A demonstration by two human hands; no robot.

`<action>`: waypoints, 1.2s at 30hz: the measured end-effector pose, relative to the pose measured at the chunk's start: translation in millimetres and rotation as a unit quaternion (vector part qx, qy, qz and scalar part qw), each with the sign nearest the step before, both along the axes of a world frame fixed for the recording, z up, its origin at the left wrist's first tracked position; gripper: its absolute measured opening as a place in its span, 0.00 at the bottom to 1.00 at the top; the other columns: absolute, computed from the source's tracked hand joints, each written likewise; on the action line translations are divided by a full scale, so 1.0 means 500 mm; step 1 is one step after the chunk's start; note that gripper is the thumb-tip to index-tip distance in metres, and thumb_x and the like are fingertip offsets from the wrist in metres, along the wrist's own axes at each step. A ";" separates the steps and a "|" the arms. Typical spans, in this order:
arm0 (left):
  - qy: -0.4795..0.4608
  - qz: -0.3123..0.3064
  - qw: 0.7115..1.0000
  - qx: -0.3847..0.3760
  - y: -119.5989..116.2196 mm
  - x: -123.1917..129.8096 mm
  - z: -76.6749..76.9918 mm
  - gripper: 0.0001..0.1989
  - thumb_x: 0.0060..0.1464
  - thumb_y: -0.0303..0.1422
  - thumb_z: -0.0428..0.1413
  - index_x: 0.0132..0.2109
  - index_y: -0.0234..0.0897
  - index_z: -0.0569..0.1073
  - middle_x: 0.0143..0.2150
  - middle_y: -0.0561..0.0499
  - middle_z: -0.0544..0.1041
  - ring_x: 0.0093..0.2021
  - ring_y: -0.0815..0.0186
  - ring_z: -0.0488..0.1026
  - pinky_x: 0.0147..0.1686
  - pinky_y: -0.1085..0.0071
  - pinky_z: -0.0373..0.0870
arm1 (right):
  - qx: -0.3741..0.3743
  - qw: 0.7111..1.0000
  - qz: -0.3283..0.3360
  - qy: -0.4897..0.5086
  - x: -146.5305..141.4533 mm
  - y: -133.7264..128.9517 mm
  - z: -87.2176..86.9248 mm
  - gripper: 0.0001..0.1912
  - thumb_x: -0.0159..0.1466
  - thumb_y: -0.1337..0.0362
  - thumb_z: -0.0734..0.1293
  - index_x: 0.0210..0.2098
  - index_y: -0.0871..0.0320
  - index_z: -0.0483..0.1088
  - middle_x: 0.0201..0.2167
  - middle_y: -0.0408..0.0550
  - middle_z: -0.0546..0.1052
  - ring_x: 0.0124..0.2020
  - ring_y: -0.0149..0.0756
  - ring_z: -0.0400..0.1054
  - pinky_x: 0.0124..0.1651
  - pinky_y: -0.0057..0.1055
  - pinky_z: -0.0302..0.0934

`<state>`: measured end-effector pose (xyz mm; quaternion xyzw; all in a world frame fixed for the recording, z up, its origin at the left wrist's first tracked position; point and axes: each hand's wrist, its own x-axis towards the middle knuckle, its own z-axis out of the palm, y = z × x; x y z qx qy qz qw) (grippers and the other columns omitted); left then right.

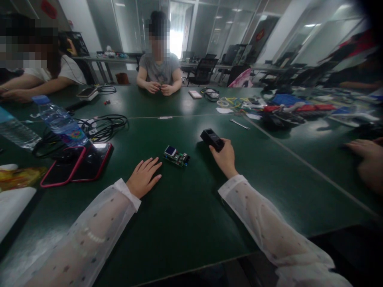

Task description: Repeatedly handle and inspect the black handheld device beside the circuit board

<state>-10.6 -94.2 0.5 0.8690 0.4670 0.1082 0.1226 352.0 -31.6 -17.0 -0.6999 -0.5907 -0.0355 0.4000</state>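
My left hand [144,178] lies flat on the green table [179,223], its fingers spread and holding nothing. Just beyond its fingertips is a small circuit board [177,156] with a little square screen and several parts mounted on it; the hand does not touch it. To the right of the board, my right hand [225,156] is closed around a black box-shaped device [212,139] with a dark panel on its top face. What the device is I cannot tell. Its far end points away from me and to the left.
Two phones in red cases [92,162] overlap at the left, beside plastic water bottles [61,123] and coiled black cables [104,126]. A wrench [239,124] lies beyond my right hand. Tangled wires and bags [287,107] cover the far right. People sit opposite and on both sides.
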 end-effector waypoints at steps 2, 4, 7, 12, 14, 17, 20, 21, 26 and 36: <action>0.013 0.000 1.000 0.004 0.000 0.001 0.001 0.27 0.65 0.47 0.41 0.66 0.40 0.58 0.70 0.46 0.54 0.69 0.54 0.49 0.65 0.48 0.46 | -0.025 0.999 -0.006 -0.026 -0.002 0.000 -0.002 0.28 0.56 0.53 0.69 0.50 0.63 0.62 0.43 0.62 0.73 0.44 0.51 0.67 0.44 0.47 0.64; 0.024 0.001 1.000 0.015 -0.001 0.001 0.000 0.27 0.65 0.46 0.40 0.66 0.40 0.58 0.70 0.47 0.55 0.69 0.55 0.50 0.65 0.49 0.46 | -0.039 0.997 -0.012 -0.059 -0.002 0.000 -0.003 0.28 0.56 0.53 0.69 0.50 0.63 0.62 0.43 0.62 0.72 0.44 0.52 0.66 0.45 0.47 0.63; 0.037 0.001 0.999 0.031 -0.002 0.002 -0.001 0.26 0.66 0.46 0.40 0.66 0.41 0.57 0.70 0.48 0.55 0.69 0.56 0.50 0.66 0.50 0.47 | -0.047 0.994 -0.021 -0.093 -0.004 -0.001 -0.002 0.28 0.57 0.52 0.68 0.49 0.64 0.61 0.43 0.62 0.72 0.44 0.51 0.66 0.46 0.47 0.62; 0.054 0.002 0.998 0.036 -0.002 0.003 0.001 0.27 0.66 0.46 0.40 0.66 0.40 0.57 0.70 0.48 0.55 0.69 0.57 0.50 0.65 0.50 0.49 | -0.054 0.993 -0.026 -0.101 -0.006 -0.004 0.000 0.28 0.58 0.52 0.67 0.49 0.66 0.61 0.43 0.64 0.72 0.44 0.52 0.66 0.45 0.46 0.62; 0.054 0.001 0.998 0.038 -0.002 0.002 0.000 0.27 0.66 0.46 0.39 0.66 0.40 0.57 0.70 0.48 0.55 0.69 0.57 0.50 0.65 0.50 0.49 | -0.054 0.993 -0.025 -0.100 -0.007 -0.005 0.001 0.28 0.58 0.52 0.68 0.49 0.66 0.61 0.44 0.64 0.72 0.44 0.52 0.66 0.45 0.47 0.62; 0.049 -0.001 0.998 0.046 -0.001 0.001 -0.004 0.26 0.66 0.46 0.39 0.66 0.41 0.57 0.70 0.48 0.55 0.69 0.57 0.50 0.65 0.49 0.49 | -0.057 0.993 -0.024 -0.098 -0.007 -0.006 0.001 0.28 0.58 0.52 0.68 0.49 0.66 0.61 0.44 0.64 0.72 0.44 0.52 0.66 0.44 0.46 0.63; 0.047 0.000 0.998 0.046 -0.001 0.001 -0.006 0.26 0.66 0.46 0.39 0.66 0.41 0.57 0.70 0.48 0.55 0.69 0.56 0.51 0.65 0.49 0.49 | -0.054 0.993 -0.027 -0.104 -0.006 -0.005 -0.001 0.29 0.58 0.51 0.68 0.49 0.66 0.62 0.43 0.64 0.72 0.43 0.52 0.67 0.44 0.46 0.63; 0.047 0.001 0.998 0.045 -0.001 0.001 -0.007 0.26 0.66 0.46 0.39 0.66 0.41 0.57 0.70 0.48 0.55 0.69 0.56 0.50 0.65 0.49 0.49 | -0.050 0.993 -0.028 -0.107 -0.006 -0.005 -0.002 0.29 0.58 0.51 0.68 0.49 0.66 0.62 0.43 0.64 0.72 0.43 0.52 0.67 0.43 0.46 0.63; 0.049 0.002 0.998 0.042 -0.001 0.002 -0.005 0.27 0.66 0.46 0.39 0.66 0.41 0.57 0.70 0.48 0.55 0.69 0.57 0.50 0.65 0.50 0.49 | -0.040 0.992 -0.025 -0.121 -0.007 -0.005 -0.006 0.29 0.59 0.50 0.65 0.50 0.67 0.62 0.43 0.64 0.71 0.44 0.53 0.67 0.45 0.47 0.63; 0.051 0.001 0.998 0.047 -0.001 0.001 -0.007 0.27 0.66 0.46 0.40 0.66 0.40 0.57 0.70 0.48 0.55 0.69 0.57 0.50 0.65 0.50 0.49 | -0.055 0.990 -0.029 -0.128 -0.008 -0.004 -0.007 0.29 0.60 0.51 0.66 0.51 0.68 0.61 0.44 0.65 0.71 0.45 0.54 0.66 0.46 0.48 0.62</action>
